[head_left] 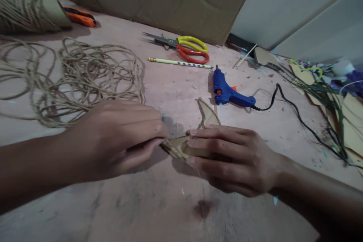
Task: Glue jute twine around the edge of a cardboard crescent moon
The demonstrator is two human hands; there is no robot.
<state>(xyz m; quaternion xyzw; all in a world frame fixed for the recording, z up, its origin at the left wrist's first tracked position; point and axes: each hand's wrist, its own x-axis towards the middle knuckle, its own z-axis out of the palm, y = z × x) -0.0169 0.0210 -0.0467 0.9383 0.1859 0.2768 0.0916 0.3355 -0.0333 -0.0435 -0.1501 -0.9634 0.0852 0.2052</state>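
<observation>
Pinkish worktable (127, 208), marked with stains, is bounded on its far side by a brown cardboard panel (155, 0). One twine-edged cardboard cutout (177, 145) lies between the hands, near mid-table. Left hand (121, 136): thumb and fingers pinch its left tip; whether loose twine is caught there is hidden. Right hand (232, 155): fingers rest slightly apart across its top; the thumb is hidden, so the grip cannot be told. Judgement: sound work calls for the right hand to steady the board while the left presses the edging snugly, without gaps. Clearances: tangled twine (98, 70) sits just beyond the left hand and could snag; the blue glue gun (231, 92) lies near the right fingers. Widest room for moving is on the near side.
</observation>
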